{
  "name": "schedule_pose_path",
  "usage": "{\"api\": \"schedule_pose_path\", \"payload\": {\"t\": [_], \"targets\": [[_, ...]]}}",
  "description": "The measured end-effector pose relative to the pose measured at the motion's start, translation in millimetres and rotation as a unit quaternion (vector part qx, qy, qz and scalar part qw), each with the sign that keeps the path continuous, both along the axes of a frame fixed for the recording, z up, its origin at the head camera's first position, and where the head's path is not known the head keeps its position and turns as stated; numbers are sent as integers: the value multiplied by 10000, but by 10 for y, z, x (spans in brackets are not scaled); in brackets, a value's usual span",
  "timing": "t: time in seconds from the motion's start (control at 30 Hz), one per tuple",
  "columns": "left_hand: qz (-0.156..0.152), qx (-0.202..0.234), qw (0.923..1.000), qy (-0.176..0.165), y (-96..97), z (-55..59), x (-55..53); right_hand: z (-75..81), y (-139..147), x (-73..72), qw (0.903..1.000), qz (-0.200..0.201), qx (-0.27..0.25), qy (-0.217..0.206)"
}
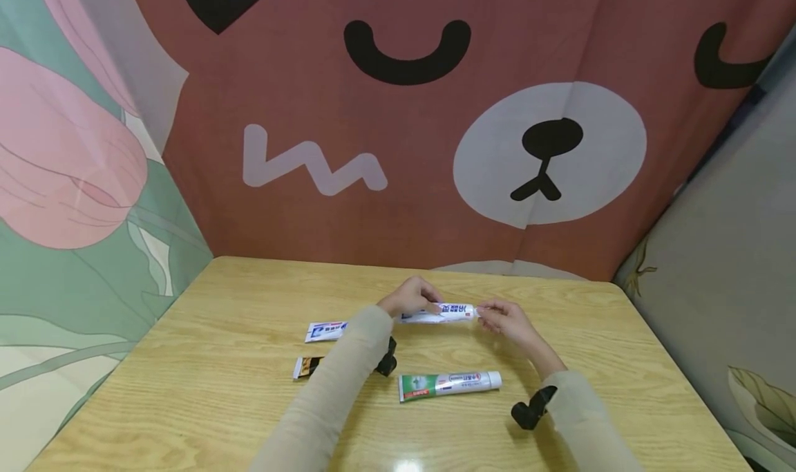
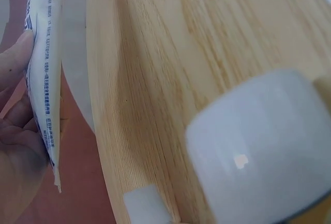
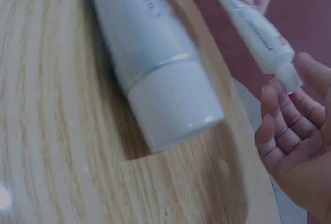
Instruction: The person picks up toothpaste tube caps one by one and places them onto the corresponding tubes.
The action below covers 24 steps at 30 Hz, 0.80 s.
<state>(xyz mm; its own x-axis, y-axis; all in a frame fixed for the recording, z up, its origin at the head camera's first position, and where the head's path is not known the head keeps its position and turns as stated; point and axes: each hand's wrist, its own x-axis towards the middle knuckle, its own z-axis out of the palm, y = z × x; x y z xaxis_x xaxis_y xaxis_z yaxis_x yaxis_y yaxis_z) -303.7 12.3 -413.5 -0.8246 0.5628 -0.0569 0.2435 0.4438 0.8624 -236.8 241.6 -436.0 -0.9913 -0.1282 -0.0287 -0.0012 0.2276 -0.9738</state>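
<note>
Setting: improvised domestic recording corner. Pale wood-grain laminate table (image 1: 205, 361) enclosed by hung printed fabric: a brown cartoon-bear cloth (image 1: 435, 126) beyond the fingers, a green cloth with pink tulip print (image 1: 68, 182) to their left, a grey cloth (image 1: 727, 251) to their right.

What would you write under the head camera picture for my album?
Two hands, left hand and right hand, hold a toothpaste tube above a wooden table.

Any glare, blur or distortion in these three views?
Head view: sharp; wide-angle bend at the edges, and a lamp glare spot on the table near the bottom edge. Left wrist view: a white cap fills the near right, badly out of focus, with a small highlight; the held tube reads sharper. Right wrist view: soft throughout; the lying tube is blurred, its cap glinting.
</note>
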Motion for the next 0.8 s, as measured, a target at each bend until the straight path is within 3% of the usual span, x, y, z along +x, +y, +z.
{"api": "schedule_pose_path", "payload": {"t": [0.1, 0.47, 0.8], "targets": [[-9, 14, 10000, 22, -1, -11, -17, 7, 6, -6, 9998, 99, -49, 157], [200, 17, 9998, 9, 46, -16, -38, -19, -30, -40, 9996, -249, 28, 162], [206, -144, 9996, 118, 59, -67, -19, -69, -11, -50, 9996, -282, 13, -54]]}}
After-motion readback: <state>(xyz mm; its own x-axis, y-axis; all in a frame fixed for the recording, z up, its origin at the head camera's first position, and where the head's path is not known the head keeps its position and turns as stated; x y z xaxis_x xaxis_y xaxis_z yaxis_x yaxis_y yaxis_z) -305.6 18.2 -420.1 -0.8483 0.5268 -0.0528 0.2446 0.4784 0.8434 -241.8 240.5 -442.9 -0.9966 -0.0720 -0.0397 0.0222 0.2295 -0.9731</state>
